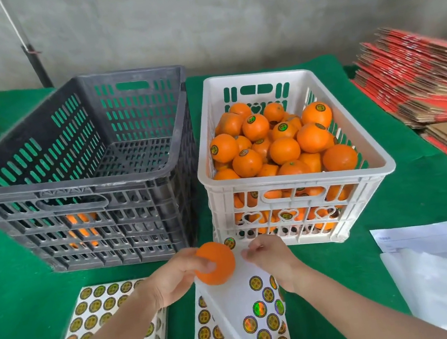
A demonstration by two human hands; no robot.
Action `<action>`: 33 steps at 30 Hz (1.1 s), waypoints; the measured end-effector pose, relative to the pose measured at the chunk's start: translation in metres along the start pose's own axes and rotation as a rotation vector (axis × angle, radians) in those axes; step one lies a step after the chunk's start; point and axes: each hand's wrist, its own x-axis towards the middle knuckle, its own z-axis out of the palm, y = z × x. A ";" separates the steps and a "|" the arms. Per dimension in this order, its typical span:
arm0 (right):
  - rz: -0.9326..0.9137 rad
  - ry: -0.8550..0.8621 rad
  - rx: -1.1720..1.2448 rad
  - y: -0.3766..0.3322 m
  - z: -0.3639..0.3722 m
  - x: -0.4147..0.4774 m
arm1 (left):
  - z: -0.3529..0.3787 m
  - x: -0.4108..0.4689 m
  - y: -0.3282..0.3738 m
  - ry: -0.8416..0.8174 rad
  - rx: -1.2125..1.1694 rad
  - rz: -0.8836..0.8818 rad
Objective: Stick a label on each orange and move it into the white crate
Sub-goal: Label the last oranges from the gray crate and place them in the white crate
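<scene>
My left hand grips a bare orange just in front of the white crate, which is heaped with labelled oranges. My right hand hovers right of the orange with fingertips pinched together; a round label shows just beyond the orange, and I cannot tell whether the fingers hold it. Under both hands lies a partly peeled sticker sheet. A stack of full sticker sheets lies under my left forearm.
A dark grey crate stands left of the white one, with an orange or two visible through its slots. Flattened red cartons are piled at the right. White papers lie at the near right on the green cloth.
</scene>
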 end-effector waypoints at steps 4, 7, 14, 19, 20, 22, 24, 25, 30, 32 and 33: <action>-0.133 -0.051 -0.040 -0.008 -0.011 -0.011 | -0.010 0.006 0.009 -0.127 0.069 0.025; -0.229 -0.022 -0.074 -0.014 -0.015 -0.014 | -0.014 0.012 0.014 -0.197 0.114 0.006; -0.284 0.056 -0.131 -0.007 -0.013 -0.017 | -0.011 0.016 0.021 -0.294 0.125 0.013; -0.399 0.117 -0.225 -0.005 -0.006 -0.021 | -0.010 0.014 0.022 -0.288 0.076 0.031; -0.374 0.095 -0.207 -0.006 -0.004 -0.021 | -0.010 0.013 0.023 -0.291 0.076 0.037; -0.315 0.073 -0.149 -0.010 -0.002 -0.021 | -0.008 0.013 0.025 -0.302 0.074 0.048; -0.249 0.073 -0.078 -0.013 -0.001 -0.020 | -0.007 0.011 0.027 -0.314 0.056 0.049; -0.222 0.074 -0.057 -0.015 -0.001 -0.019 | -0.006 0.011 0.028 -0.323 0.044 0.052; -0.098 0.026 0.072 -0.018 -0.005 -0.019 | -0.004 0.011 0.030 -0.323 0.021 0.046; -0.054 0.010 0.149 -0.019 -0.008 -0.019 | -0.005 0.012 0.031 -0.318 0.019 0.045; -0.043 0.007 0.172 -0.018 -0.009 -0.019 | -0.005 0.012 0.031 -0.319 0.020 0.047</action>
